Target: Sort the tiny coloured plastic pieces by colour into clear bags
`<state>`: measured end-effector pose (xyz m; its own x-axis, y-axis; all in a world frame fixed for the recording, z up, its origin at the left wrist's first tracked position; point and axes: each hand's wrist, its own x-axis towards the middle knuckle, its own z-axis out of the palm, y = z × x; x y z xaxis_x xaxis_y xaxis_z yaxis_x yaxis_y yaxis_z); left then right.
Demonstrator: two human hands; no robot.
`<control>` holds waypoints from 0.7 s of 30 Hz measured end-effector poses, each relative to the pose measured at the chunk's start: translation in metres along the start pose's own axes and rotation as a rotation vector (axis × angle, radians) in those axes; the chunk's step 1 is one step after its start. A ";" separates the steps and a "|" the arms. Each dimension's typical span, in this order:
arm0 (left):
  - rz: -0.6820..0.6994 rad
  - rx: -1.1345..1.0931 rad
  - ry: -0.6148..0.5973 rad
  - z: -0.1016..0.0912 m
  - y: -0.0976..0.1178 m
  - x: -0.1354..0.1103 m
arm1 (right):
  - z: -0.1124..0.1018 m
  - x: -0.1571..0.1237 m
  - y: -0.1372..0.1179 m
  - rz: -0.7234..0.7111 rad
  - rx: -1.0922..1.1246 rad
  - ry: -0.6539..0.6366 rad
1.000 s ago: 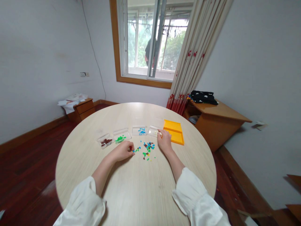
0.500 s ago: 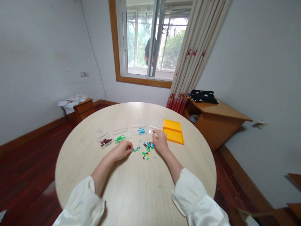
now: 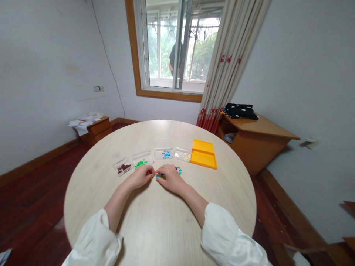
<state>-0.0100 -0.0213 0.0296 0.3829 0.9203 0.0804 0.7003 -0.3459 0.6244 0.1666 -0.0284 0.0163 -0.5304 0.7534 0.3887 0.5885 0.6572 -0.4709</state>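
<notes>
My left hand (image 3: 141, 176) rests on the round pale wooden table (image 3: 155, 229), its fingers pinched together on a small piece that is too tiny to name. My right hand (image 3: 169, 178) lies just to its right, fingers curled over the pile of small coloured pieces (image 3: 177, 170) and nearly touching the left fingertips. Behind the hands stands a row of clear trays: one with brown pieces (image 3: 122, 167), one with green pieces (image 3: 142, 161), one with blue pieces (image 3: 164, 153) and one with pale pieces (image 3: 183, 154).
An orange tray (image 3: 204, 154) sits at the right end of the row. A wooden cabinet (image 3: 255, 140) with dark cloth on it stands to the right, a low drawer unit (image 3: 95, 127) with papers to the left. A curtain (image 3: 227, 70) hangs by the window.
My right hand has drawn back from the pale-piece tray, leftward and toward me, onto the pile beside my left hand. The left hand has barely shifted.
</notes>
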 end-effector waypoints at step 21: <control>0.070 0.044 -0.009 0.008 0.004 0.001 | -0.003 0.000 0.003 0.101 -0.093 -0.043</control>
<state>-0.0018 -0.0236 0.0263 0.4368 0.8921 0.1157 0.6976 -0.4171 0.5825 0.1704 -0.0261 0.0171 -0.4903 0.8155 0.3074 0.6931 0.5787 -0.4298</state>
